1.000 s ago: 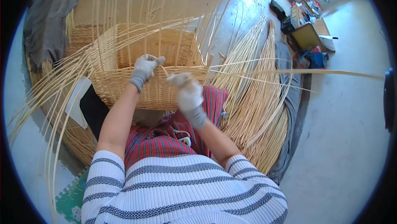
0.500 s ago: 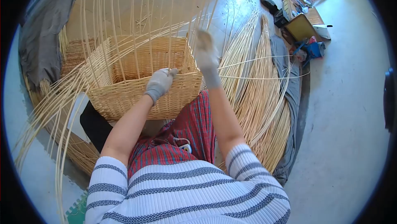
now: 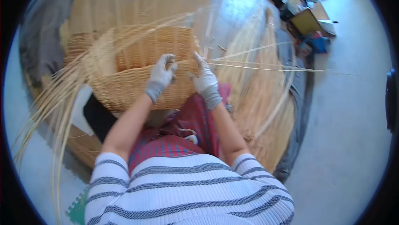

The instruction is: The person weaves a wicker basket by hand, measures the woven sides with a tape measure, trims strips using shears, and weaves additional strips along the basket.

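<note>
A woven wicker basket (image 3: pixel 137 86) rests in front of my lap, with tall upright stakes blurred above its rim. My left hand (image 3: pixel 160 78), in a pale work glove, is at the near rim right of the middle, its fingers bent and apart. At the basket's right front corner is my right hand (image 3: pixel 205 83), gloved too, fingers stretched upward and thumb apart. Thin wicker strands (image 3: pixel 266 67) run out to the right from that corner. Whether either hand presses on the weave is blurred.
More loose wicker strands (image 3: pixel 54 88) fan out from the basket's left side. Bundles of long rods (image 3: pixel 257 113) lie on grey cloth (image 3: pixel 297 92) to the right. A dark cloth (image 3: pixel 45 29) hangs at the left. Boxes (image 3: pixel 308 22) and a blue item (image 3: pixel 321 45) stand at the back right.
My right hand has come down from above the corner to the basket's outer side. My left hand has loosened from the rim, its fingers now apart. The whole view is more blurred.
</note>
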The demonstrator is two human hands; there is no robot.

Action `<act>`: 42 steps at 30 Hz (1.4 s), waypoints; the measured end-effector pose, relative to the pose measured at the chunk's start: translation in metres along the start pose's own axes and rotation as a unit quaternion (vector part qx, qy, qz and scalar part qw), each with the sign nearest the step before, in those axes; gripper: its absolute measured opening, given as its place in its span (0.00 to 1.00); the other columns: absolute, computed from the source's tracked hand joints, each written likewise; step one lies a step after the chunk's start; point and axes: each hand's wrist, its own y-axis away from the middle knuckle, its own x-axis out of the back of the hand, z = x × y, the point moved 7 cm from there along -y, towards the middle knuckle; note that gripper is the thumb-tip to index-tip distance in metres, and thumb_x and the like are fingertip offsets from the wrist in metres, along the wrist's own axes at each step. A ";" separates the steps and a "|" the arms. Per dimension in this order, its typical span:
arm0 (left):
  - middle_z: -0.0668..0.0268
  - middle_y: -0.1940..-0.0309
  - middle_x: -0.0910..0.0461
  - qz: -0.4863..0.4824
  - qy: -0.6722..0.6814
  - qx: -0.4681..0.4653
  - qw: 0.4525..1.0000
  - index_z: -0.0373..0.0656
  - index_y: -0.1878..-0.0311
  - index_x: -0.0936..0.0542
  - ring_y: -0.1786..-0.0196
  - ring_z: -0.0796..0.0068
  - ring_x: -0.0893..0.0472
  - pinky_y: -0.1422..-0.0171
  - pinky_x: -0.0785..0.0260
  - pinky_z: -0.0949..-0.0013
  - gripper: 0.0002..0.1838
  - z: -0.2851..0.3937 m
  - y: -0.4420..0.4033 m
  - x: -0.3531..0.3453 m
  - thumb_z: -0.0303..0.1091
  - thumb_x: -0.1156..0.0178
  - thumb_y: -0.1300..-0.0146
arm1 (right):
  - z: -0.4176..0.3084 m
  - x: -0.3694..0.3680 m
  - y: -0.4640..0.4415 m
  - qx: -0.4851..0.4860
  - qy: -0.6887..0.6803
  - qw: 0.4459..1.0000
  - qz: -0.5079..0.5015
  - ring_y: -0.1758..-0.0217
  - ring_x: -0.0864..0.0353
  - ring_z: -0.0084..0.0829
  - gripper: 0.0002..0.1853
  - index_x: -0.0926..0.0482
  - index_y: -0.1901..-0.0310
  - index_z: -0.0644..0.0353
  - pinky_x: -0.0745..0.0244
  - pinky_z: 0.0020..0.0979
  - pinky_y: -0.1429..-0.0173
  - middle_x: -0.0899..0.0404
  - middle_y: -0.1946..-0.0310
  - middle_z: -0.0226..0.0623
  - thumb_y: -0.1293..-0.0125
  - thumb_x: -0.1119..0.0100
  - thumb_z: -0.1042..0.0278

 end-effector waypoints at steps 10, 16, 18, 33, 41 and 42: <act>0.58 0.36 0.24 0.316 -0.191 -0.091 0.925 0.35 0.29 0.30 0.41 0.67 0.21 0.41 0.26 0.70 0.29 -0.035 0.098 0.331 0.38 0.38 0.28 | -0.156 -0.149 0.044 0.041 -0.125 0.967 -0.218 0.46 0.17 0.44 0.17 0.19 0.44 0.56 0.23 0.39 0.39 0.16 0.50 0.45 0.34 0.40 0.73; 0.54 0.34 0.26 0.217 0.108 -0.140 0.960 0.34 0.26 0.34 0.34 0.63 0.24 0.30 0.31 0.66 0.33 -0.080 0.102 0.381 0.39 0.37 0.30 | -0.339 -0.226 0.112 0.447 -0.216 0.823 -0.276 0.36 0.24 0.45 0.24 0.25 0.35 0.46 0.29 0.41 0.32 0.22 0.38 0.40 0.32 0.41 0.64; 0.53 0.34 0.25 0.230 -0.045 -0.191 0.953 0.35 0.27 0.34 0.34 0.64 0.24 0.30 0.30 0.65 0.32 -0.037 0.182 0.354 0.39 0.38 0.29 | -0.377 -0.213 0.121 0.582 -0.203 0.773 -0.151 0.35 0.26 0.43 0.26 0.28 0.32 0.44 0.31 0.42 0.31 0.24 0.39 0.39 0.32 0.41 0.62; 0.63 0.54 0.26 0.391 -0.082 -0.335 0.853 0.38 0.36 0.28 0.64 0.78 0.24 0.45 0.20 0.64 0.17 0.061 0.180 0.286 0.24 0.49 0.25 | -0.102 -0.168 -0.077 -0.113 -0.541 0.833 0.026 0.57 0.13 0.34 0.09 0.32 0.46 0.55 0.15 0.34 0.54 0.17 0.63 0.41 0.24 0.52 0.76; 0.59 0.50 0.22 0.059 -0.166 0.076 0.981 0.50 0.35 0.27 0.65 0.73 0.17 0.66 0.21 0.71 0.16 0.021 0.034 0.232 0.38 0.50 0.21 | -0.102 -0.160 -0.044 -0.125 -0.487 0.864 0.004 0.61 0.13 0.32 0.04 0.33 0.49 0.52 0.14 0.33 0.59 0.18 0.63 0.37 0.22 0.53 0.71; 0.59 0.53 0.20 -0.032 -0.149 0.187 0.970 0.50 0.37 0.25 0.67 0.75 0.18 0.67 0.22 0.71 0.15 0.007 0.025 0.228 0.39 0.50 0.20 | -0.124 -0.156 -0.062 -0.092 -0.434 0.896 -0.027 0.54 0.14 0.36 0.09 0.32 0.45 0.53 0.15 0.35 0.52 0.17 0.58 0.40 0.23 0.51 0.72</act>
